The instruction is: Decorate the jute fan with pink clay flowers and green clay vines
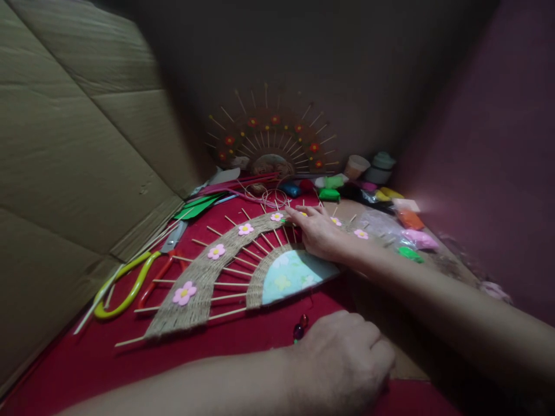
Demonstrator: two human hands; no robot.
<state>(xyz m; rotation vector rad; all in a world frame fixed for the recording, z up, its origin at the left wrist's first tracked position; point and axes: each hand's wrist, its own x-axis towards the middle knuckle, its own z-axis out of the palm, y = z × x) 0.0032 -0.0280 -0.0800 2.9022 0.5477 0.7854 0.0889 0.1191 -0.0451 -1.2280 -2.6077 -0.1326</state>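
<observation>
A half-round fan of thin sticks and woven twine lies on the red surface. Pink flowers with yellow centres dot its outer band, and a light blue half-disc fills its middle. My right hand reaches over the band's top, fingers stretched left and touching it beside a pink flower. A tiny green piece shows near those fingertips. Closer to me, my left hand rests with fingers curled under; what they hold, if anything, is hidden. Dark and red beads show beside its wrist.
Yellow-and-red-handled scissors lie left of the fan, by a cardboard wall. Behind stand another stick fan with red flowers, a cup and a lidded jar. Coloured clay packets lie at right.
</observation>
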